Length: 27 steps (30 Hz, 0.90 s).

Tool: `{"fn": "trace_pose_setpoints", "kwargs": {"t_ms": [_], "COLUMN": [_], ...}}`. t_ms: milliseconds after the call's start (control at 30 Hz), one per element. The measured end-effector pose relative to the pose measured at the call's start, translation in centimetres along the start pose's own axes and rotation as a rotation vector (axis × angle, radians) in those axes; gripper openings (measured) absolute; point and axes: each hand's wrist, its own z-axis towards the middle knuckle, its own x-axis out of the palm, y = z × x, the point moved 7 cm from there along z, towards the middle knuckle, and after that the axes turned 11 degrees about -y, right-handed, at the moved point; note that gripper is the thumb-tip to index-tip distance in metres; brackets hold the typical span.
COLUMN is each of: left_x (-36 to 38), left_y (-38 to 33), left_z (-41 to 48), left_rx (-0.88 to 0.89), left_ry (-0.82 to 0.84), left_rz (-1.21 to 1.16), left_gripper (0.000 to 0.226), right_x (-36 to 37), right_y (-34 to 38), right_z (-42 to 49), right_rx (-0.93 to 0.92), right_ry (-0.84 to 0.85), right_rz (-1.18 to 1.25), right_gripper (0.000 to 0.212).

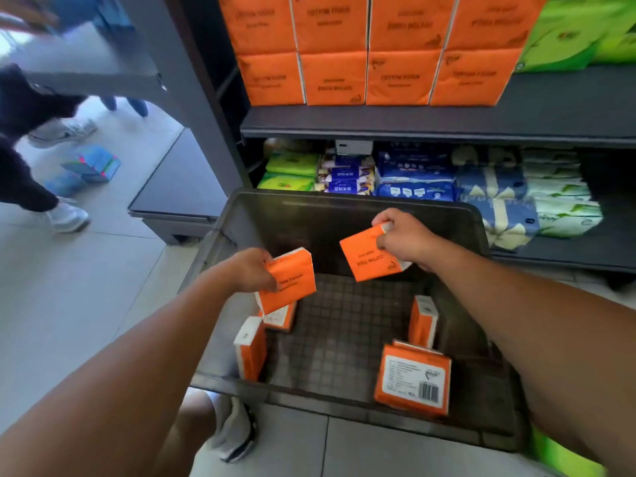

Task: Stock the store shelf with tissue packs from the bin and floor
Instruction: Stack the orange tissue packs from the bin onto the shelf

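Each hand holds an orange tissue pack above the dark plastic bin (344,201). My left hand (247,270) grips one pack (289,282) by its left end. My right hand (402,235) grips another pack (368,256) by its right end, a little higher. Several more orange packs lie in the bin: one upright at the left wall (251,349), one under the left pack (278,318), one upright at the right (423,320), and one leaning with its barcode label up (413,380). The shelf above (430,122) carries two rows of matching orange packs (371,49).
The lower shelf holds green, blue and white tissue packs (413,177). Green packs (578,32) sit at the upper right. Another person's legs and shoes (65,215) are at the left, with blue packs (93,163) on the tiled floor. My shoe (234,432) is by the bin's front.
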Motion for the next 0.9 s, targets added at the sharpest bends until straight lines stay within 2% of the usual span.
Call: {"fn": "trace_pose_setpoints", "kwargs": {"t_ms": [200,333,433,600,800,900], "left_x": [-6.2,-9.8,-11.8,-14.4,-18.6,-20.4], "left_y": [-2.6,-4.1,-5.6,-7.8,-9.5,-9.9], "left_z": [-1.9,-2.6,-3.4,-5.0,-6.1,-6.5], "left_rx": [0.100,0.112,0.167,0.269,0.334,0.375], "left_ry": [-0.141,-0.289,-0.418,-0.481,-0.596,-0.644], "left_rz": [0.059,-0.150,-0.297,-0.428,-0.434,-0.443], "left_gripper": [0.044,0.046,0.046,0.039,0.035,0.032], "right_x": [-3.4,-6.8,-9.5,-13.7,-16.3,-16.9], "right_y": [5.7,9.6,12.2,15.4,16.9,17.1], "right_z": [-2.2,-3.5,-4.3,-5.3,-5.5,-5.2], "right_rx": [-0.153,-0.257,-0.363,-0.483,-0.555,-0.576], "right_ry": [-0.041,-0.086,-0.082,-0.115,-0.131,-0.126], "right_rz": [0.126,0.192,0.141,0.167,0.388,0.468], "right_gripper": [0.034,0.030,0.030,0.032,0.053,0.054]}}
